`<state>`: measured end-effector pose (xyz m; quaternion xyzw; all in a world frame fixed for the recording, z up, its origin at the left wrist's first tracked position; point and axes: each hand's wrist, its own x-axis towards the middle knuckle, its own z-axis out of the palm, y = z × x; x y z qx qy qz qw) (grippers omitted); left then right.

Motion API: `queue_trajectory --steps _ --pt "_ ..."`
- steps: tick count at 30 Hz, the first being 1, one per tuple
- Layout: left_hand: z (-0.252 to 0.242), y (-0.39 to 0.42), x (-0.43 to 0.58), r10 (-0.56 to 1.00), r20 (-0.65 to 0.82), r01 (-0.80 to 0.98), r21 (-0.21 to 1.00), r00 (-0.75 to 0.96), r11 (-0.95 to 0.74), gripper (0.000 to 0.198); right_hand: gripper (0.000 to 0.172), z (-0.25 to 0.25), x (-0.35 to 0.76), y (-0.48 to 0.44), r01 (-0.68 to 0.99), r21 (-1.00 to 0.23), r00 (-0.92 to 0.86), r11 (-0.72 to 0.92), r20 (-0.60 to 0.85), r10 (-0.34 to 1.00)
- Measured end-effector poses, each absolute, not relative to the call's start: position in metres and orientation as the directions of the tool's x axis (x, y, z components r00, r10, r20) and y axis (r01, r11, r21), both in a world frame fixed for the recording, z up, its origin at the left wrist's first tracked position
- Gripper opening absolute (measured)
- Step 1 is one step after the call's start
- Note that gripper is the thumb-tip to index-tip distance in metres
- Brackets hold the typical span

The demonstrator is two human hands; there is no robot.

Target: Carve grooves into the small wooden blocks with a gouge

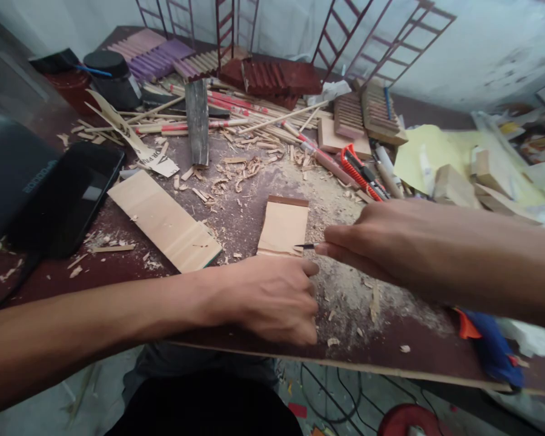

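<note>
A small pale wooden block (pixel 283 225) with a dark strip along its far edge lies on the dark red table (pixel 236 206). My left hand (pixel 275 298) is closed at the block's near edge; what its fingers grip, if anything, is hidden. My right hand (pixel 361 242) comes in from the right and pinches a thin dark pointed tool (pixel 306 246), whose tip is at the block's near right part. Left of the block, a longer pale board (pixel 166 221) lies at a slant.
Wood shavings and dust cover the middle. Thin sticks (pixel 240 115), grooved blocks (pixel 266 77) and small ladders (pixel 340 30) stand behind. An orange cutter (pixel 363 174) lies behind my right hand; a phone (pixel 68 197) and jars (pixel 111 79) are at left.
</note>
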<state>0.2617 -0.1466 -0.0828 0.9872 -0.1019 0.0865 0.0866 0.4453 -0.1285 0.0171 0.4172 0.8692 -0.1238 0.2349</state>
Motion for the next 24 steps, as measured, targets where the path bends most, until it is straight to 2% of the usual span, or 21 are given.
queue_trajectory --steps 2,5,7,11,12,13,15,17,19,21,22,24 --pt "-0.084 -0.146 0.262 -0.19 0.211 -0.225 0.157 0.959 -0.962 0.026 0.037 0.021 0.435 -0.113 0.768 -0.039 -0.545 0.639 -0.564 0.62" --pt "-0.085 -0.146 0.263 -0.179 0.254 -0.221 0.148 0.95 -0.964 0.029 0.051 0.031 0.407 -0.092 0.847 -0.072 -0.451 0.527 -0.623 0.639" --pt "-0.085 -0.147 0.263 -0.175 0.261 -0.216 0.137 0.949 -0.967 0.03 0.058 0.039 0.388 -0.082 0.888 -0.016 -0.345 0.459 -0.684 0.643" --pt "-0.085 -0.148 0.263 -0.172 0.264 -0.215 0.143 0.949 -0.966 0.029 0.038 0.045 0.383 -0.077 0.822 0.06 -0.336 0.566 -0.752 0.567" --pt "-0.085 -0.148 0.263 -0.17 0.264 -0.214 0.152 0.95 -0.965 0.03 0.033 0.044 0.391 -0.078 0.801 0.032 -0.376 0.598 -0.75 0.544" --pt "-0.085 -0.148 0.264 -0.166 0.265 -0.213 0.159 0.95 -0.964 0.03 0.037 0.041 0.401 -0.08 0.791 0.001 -0.409 0.612 -0.743 0.53" --pt "-0.085 -0.147 0.264 -0.161 0.274 -0.214 0.174 0.948 -0.961 0.031 0.043 0.032 0.425 -0.088 0.799 -0.214 -0.521 0.563 -0.714 0.468" --pt "-0.086 -0.147 0.264 -0.156 0.289 -0.215 0.185 0.944 -0.959 0.032 0.048 0.019 0.446 -0.101 0.82 -0.378 -0.564 0.43 -0.658 0.499" --pt "-0.087 -0.147 0.264 -0.148 0.299 -0.211 0.188 0.943 -0.959 0.033 0.05 0.007 0.458 -0.119 0.841 -0.441 -0.537 0.314 -0.608 0.585" --pt "-0.088 -0.147 0.264 -0.143 0.301 -0.203 0.178 0.943 -0.963 0.033 0.052 -0.002 0.461 -0.139 0.858 -0.408 -0.503 0.31 -0.553 0.664" --pt "-0.088 -0.147 0.264 -0.143 0.301 -0.201 0.17 0.943 -0.965 0.032 0.052 -0.004 0.459 -0.147 0.869 -0.353 -0.49 0.348 -0.507 0.71" --pt "-0.089 -0.148 0.263 -0.149 0.306 -0.204 0.154 0.94 -0.967 0.029 0.048 -0.002 0.453 -0.162 0.887 -0.148 -0.457 0.438 -0.428 0.78"
